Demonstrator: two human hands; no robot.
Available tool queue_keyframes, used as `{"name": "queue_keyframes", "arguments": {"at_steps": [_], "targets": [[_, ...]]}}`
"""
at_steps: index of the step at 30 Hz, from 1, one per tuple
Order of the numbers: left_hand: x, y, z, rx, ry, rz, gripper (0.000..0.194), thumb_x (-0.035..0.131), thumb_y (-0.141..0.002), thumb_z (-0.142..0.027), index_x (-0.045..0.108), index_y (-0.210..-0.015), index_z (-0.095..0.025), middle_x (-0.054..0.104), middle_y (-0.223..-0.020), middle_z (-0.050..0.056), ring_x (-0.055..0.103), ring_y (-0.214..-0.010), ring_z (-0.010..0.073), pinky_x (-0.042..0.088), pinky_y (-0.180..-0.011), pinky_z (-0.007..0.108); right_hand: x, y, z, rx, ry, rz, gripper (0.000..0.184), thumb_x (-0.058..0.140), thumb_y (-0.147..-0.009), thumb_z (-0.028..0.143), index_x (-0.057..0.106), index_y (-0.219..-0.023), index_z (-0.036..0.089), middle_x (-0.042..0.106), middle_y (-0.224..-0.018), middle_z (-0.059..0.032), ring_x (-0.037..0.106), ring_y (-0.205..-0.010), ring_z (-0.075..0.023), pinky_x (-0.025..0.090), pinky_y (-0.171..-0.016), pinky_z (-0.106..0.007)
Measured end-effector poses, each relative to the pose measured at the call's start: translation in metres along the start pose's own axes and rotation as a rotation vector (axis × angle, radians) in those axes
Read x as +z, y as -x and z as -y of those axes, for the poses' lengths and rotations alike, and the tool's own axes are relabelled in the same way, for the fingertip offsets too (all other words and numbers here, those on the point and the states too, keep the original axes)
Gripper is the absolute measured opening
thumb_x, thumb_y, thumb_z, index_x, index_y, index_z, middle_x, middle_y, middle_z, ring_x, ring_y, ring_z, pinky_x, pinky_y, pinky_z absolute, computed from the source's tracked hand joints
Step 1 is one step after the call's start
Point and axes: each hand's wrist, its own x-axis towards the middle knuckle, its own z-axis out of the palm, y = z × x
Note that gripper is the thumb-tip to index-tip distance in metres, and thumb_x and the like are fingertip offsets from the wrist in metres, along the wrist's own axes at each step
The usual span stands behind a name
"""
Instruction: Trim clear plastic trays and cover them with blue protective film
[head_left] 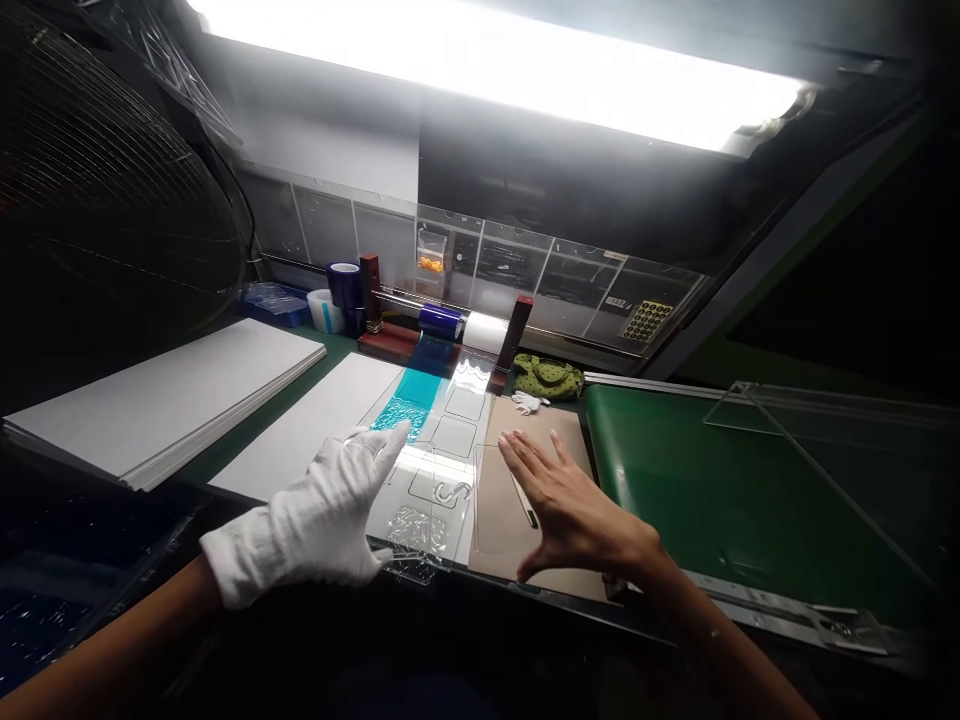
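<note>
My left hand (322, 515), in a white glove, is open with thumb and fingers apart over the left side of the work strip. Its thumb tip is at the edge of a crinkled clear film (416, 530); whether they touch, I cannot tell. My right hand (566, 505), bare, is open, fingers stretched forward and thumb apart, above a beige board (491, 520). A dark-tipped thin tool (531, 515) lies partly hidden beside its fingers. Between the hands run clear film with outlined rectangles (454, 437) and turquoise film (418, 385), leading from a blue roll (440, 320) and a white roll (485, 332).
White sheets are stacked (172, 390) at left, beside a large fan (112, 170). Tape rolls (345, 285) stand behind. A green pouch (547, 377) and white glove (530, 402) lie at the back. On the right is a green conveyor belt (675, 470) with a clear panel (825, 450).
</note>
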Motion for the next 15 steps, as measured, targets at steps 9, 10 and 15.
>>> {"name": "queue_keyframes", "arguments": {"at_steps": [9, 10, 15], "targets": [[0.025, 0.02, 0.0, -0.108, 0.605, 0.002, 0.118, 0.066, -0.063, -0.053, -0.013, -0.145, -0.023, 0.024, -0.148, 0.014, 0.029, -0.133, 0.0368, 0.028, -0.11, 0.053, 0.029, -0.009, -0.003, -0.033, -0.344, -0.052, 0.125, 0.071, -0.059, 0.065, 0.001, -0.148, 0.012, 0.023, -0.15, -0.0214, 0.02, -0.139, -0.0339, 0.011, -0.114, -0.055], [0.033, 0.022, -0.007, -0.139, 0.73, -0.017, 0.114, 0.063, -0.066, -0.059, -0.01, -0.146, -0.023, 0.019, -0.15, 0.014, 0.026, -0.135, 0.0365, 0.027, -0.11, 0.053, 0.036, -0.011, -0.004, -0.031, -0.418, -0.04, 0.126, 0.071, -0.058, 0.066, 0.001, -0.148, 0.014, 0.023, -0.15, -0.0208, 0.02, -0.139, -0.0339, 0.012, -0.113, -0.055], [0.064, 0.018, -0.035, -0.219, 1.174, -0.063, 0.116, 0.052, -0.067, -0.075, -0.012, -0.145, -0.019, 0.014, -0.151, 0.016, 0.016, -0.139, 0.0342, 0.023, -0.112, 0.051, 0.045, -0.014, -0.007, 0.007, -0.665, -0.035, 0.125, 0.074, -0.055, 0.064, 0.005, -0.149, 0.019, 0.031, -0.148, -0.0189, 0.025, -0.137, -0.0332, 0.02, -0.112, -0.054]]}}
